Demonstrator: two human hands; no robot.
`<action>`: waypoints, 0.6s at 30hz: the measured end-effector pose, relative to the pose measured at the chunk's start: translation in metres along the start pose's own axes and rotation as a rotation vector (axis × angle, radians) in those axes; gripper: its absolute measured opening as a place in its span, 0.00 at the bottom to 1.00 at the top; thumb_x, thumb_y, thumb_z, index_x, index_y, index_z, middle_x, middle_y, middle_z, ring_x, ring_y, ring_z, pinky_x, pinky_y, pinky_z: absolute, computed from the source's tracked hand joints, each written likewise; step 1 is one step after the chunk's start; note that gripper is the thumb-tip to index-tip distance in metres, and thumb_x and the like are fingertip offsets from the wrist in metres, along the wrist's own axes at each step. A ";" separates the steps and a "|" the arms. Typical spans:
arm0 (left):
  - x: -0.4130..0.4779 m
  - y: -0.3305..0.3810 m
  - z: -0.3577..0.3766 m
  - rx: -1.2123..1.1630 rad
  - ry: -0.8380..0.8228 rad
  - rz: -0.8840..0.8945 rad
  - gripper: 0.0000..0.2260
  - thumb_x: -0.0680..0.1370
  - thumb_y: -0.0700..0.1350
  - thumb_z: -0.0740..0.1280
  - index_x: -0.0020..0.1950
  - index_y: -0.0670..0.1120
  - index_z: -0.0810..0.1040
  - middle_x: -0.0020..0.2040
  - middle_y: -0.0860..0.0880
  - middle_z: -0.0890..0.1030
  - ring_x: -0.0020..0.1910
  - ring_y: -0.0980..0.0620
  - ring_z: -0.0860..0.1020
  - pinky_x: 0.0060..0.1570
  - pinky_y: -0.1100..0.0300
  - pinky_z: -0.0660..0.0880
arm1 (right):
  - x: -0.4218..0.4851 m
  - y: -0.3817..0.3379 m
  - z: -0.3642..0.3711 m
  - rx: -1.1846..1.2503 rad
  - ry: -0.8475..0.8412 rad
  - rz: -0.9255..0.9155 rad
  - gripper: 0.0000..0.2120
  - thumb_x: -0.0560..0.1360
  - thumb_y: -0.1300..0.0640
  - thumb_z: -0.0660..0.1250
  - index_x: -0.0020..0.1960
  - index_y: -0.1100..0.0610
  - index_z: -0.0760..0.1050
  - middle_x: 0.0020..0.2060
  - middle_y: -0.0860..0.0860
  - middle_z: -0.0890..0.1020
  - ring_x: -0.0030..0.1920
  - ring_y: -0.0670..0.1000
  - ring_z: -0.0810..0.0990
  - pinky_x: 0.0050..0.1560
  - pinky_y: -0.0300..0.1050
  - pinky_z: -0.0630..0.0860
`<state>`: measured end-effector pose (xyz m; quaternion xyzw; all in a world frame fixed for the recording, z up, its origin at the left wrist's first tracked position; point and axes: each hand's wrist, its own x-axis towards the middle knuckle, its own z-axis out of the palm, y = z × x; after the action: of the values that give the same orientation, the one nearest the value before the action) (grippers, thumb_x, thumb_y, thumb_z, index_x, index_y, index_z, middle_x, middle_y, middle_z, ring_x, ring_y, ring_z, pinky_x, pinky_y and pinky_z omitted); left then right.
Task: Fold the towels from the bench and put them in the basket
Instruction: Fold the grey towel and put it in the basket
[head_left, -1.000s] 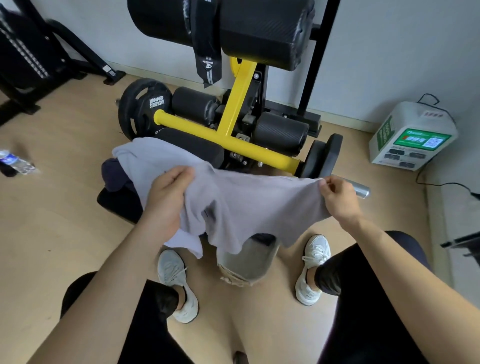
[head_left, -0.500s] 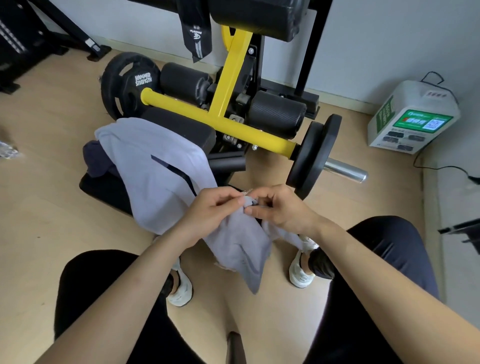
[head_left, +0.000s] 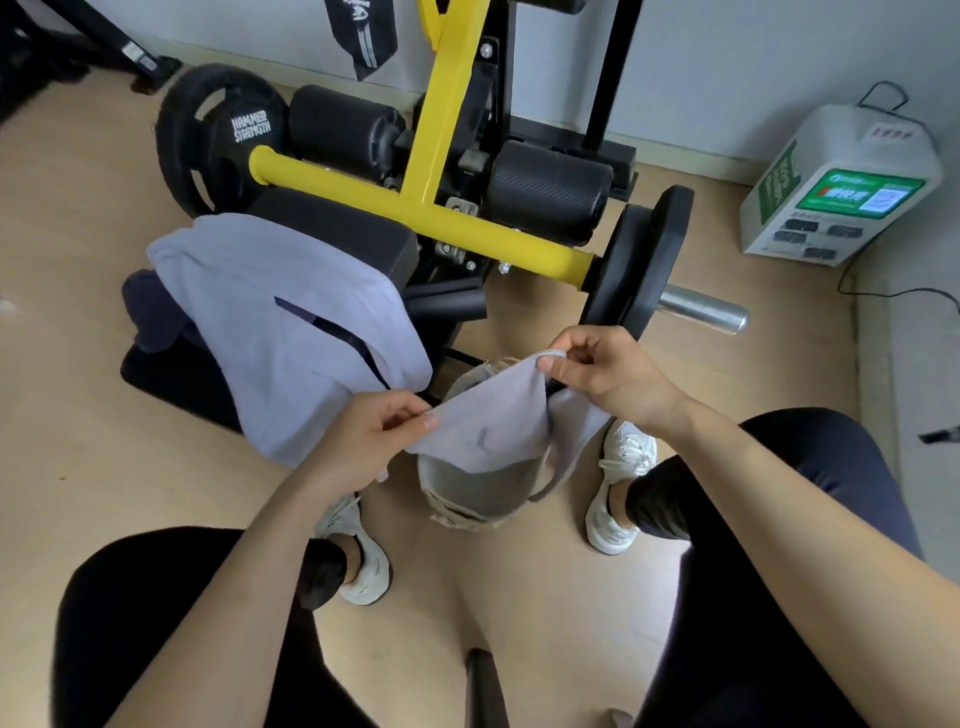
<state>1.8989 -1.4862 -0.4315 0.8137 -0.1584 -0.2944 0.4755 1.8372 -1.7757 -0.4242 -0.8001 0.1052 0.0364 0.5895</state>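
Grey towel: soft, light, floppy; centre of frame, stretched over the basket.
Grip: left hand and right hand each pinch 1 top corner.
Hold: corners, or it likely sags.

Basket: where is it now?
Head view, lower centre: the basket sits on the floor between the white shoes, partly hidden under the grey towel pinched by left hand and right hand.

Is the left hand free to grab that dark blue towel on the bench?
Probably not yet: the left hand pinches the grey towel, which also drapes over part of the dark blue towel. Its far end lies uncovered, though.
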 end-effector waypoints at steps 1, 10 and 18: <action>0.002 0.000 0.000 -0.007 0.042 0.013 0.05 0.80 0.53 0.70 0.46 0.57 0.85 0.44 0.48 0.85 0.46 0.42 0.82 0.47 0.39 0.80 | 0.001 0.001 0.001 0.037 0.027 0.010 0.06 0.76 0.57 0.72 0.44 0.60 0.81 0.34 0.63 0.80 0.35 0.53 0.75 0.39 0.45 0.73; 0.009 0.013 0.013 -0.248 0.259 0.011 0.08 0.81 0.51 0.70 0.46 0.50 0.84 0.43 0.34 0.82 0.38 0.40 0.76 0.40 0.45 0.72 | -0.002 -0.008 0.005 0.354 0.027 0.103 0.05 0.79 0.64 0.67 0.49 0.61 0.82 0.38 0.57 0.77 0.34 0.49 0.74 0.32 0.39 0.76; 0.013 0.007 0.013 -0.461 0.210 -0.085 0.10 0.80 0.46 0.71 0.61 0.50 0.84 0.55 0.49 0.86 0.60 0.47 0.83 0.62 0.44 0.79 | -0.003 -0.012 0.018 0.325 -0.136 -0.020 0.12 0.75 0.74 0.67 0.56 0.64 0.80 0.45 0.64 0.83 0.45 0.57 0.82 0.47 0.43 0.82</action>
<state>1.9014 -1.5055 -0.4346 0.7160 -0.0024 -0.2563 0.6494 1.8380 -1.7547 -0.4180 -0.6909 0.0615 0.0673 0.7172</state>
